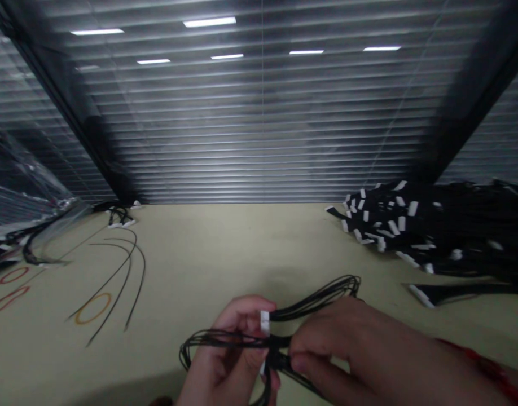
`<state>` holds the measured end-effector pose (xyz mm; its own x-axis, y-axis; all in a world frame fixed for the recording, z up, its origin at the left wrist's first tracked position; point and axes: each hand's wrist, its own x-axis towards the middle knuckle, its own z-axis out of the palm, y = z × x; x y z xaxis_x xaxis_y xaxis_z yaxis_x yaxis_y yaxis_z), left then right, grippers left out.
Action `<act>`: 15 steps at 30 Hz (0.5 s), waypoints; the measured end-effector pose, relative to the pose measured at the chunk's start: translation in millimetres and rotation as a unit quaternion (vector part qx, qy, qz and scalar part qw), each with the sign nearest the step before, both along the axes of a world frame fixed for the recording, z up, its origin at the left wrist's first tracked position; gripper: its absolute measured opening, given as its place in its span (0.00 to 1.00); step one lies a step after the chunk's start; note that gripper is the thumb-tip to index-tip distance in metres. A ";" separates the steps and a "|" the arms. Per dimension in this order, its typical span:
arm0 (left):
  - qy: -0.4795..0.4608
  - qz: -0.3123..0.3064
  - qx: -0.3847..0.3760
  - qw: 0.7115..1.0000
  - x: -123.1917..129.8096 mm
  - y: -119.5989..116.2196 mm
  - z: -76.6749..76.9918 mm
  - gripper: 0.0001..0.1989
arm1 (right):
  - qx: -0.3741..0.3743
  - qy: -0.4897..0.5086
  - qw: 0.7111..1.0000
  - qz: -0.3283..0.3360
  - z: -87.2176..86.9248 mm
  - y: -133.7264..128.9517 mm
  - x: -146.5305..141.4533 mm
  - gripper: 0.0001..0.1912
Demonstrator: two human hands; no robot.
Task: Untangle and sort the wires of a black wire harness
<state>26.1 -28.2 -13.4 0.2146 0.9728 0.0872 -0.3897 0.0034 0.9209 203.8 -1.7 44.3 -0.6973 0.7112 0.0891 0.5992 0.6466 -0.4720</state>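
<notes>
"Where's the risk?"

"Bottom centre: the left hand [227,352] pinches a white connector [264,322], the right hand [360,349] pinches black wires [314,301]."

"Cause?"

"Hard tugging could knot those loops or tear wires from the connector."

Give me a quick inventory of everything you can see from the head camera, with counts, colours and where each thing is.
black wire harness: 1, black with white connector, held in both hands
harness pile: many, black with white connectors, far right of bench
single harness: 1, black with white connector, in front of pile
loose wires: 3, black, left of bench
small harness bundle: 1, black and white, far left
plastic bag: 1, clear with dark contents, left edge
loops: 3, two red, one orange, left of bench
bench: 1, pale green-beige, under everything
window blinds: 1 set, grey, behind bench
left hand: 1, on harness connector
right hand: 1, pinching harness wires
red wristband: 1, red, right wrist
</notes>
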 end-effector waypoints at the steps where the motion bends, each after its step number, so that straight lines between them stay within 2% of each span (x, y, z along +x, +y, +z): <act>1: -0.001 0.002 -0.002 1.000 0.1 -0.1 -0.6 0.07 | 0.018 -0.002 1.000 -0.007 -3.9 -1.6 -1.0 0.11; 5: 0.009 0.016 -0.003 1.000 -0.1 0.4 -2.3 0.07 | 0.121 -0.005 0.993 -0.008 -11.6 -4.2 -5.2 0.09; 7: 0.010 0.019 -0.004 1.000 -0.5 1.5 -2.5 0.08 | 0.133 0.018 0.990 -0.029 -7.8 -3.0 -4.7 0.09; 8: 0.007 0.020 -0.008 1.000 -0.7 2.2 -2.4 0.08 | 0.106 0.043 0.993 -0.040 -3.6 -1.8 -2.6 0.09; 9: 0.004 0.018 -0.009 1.000 -0.9 2.9 -2.2 0.09 | 0.042 0.073 0.995 -0.046 2.1 0.0 0.9 0.10; 10: 0.001 0.020 -0.011 1.000 -0.9 3.4 -2.0 0.09 | -0.064 0.103 0.992 -0.037 8.9 2.5 5.8 0.12; 11: 0.000 0.023 -0.012 1.000 -0.7 3.7 -1.5 0.10 | -0.186 0.141 0.972 -0.022 16.5 5.7 11.7 0.13; 12: -0.001 0.024 -0.012 1.000 -0.5 3.8 -0.9 0.10 | -0.311 0.177 0.934 0.006 24.3 9.8 18.3 0.15; 13: 0.002 0.026 -0.015 1.000 -0.1 3.6 0.0 0.10 | -0.388 0.219 0.895 0.030 31.7 14.6 25.1 0.15; 14: 0.004 0.028 -0.019 0.999 0.3 3.2 1.0 0.10 | -0.402 0.251 0.879 0.047 38.2 20.2 31.7 0.14; 15: 0.005 0.028 -0.025 0.999 0.7 2.6 2.1 0.10 | -0.345 0.263 0.900 0.046 43.4 26.5 38.0 0.14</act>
<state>26.8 -25.6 -11.3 0.1609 0.9863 0.0354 -0.3805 0.0289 0.9243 241.7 24.9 87.7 -0.7466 0.6650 -0.0173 0.1345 0.1254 -0.9829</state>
